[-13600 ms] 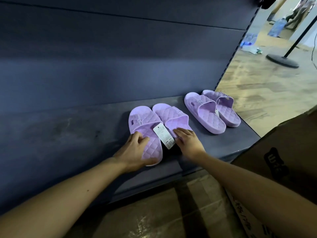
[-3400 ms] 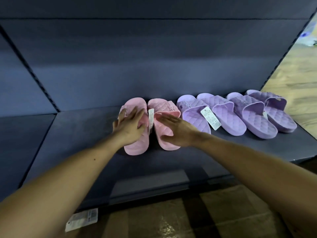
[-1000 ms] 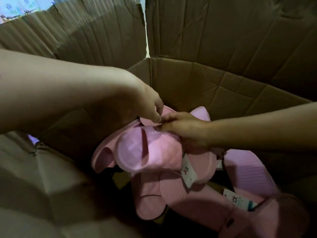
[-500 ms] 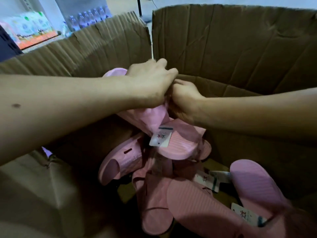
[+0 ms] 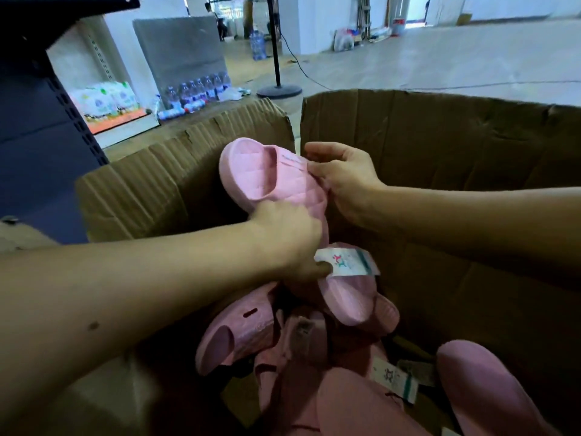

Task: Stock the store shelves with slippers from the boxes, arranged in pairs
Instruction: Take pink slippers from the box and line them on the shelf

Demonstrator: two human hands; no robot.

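While both hands are lifting a pink slipper above the open cardboard box, the left hand is gripping its lower edge from beneath and the right hand is pinching its quilted strap with fingertips together. A second pink slipper is hanging just below the left hand, with a paper tag touching the thumb; whether the two slippers are tied together is hard to make out. Inside the box, more pink slippers are lying jumbled, several cut off by the frame's lower edge, with another tag among them. The box's bottom is lying hidden in shadow. Beyond the box, water bottles are standing on the floor
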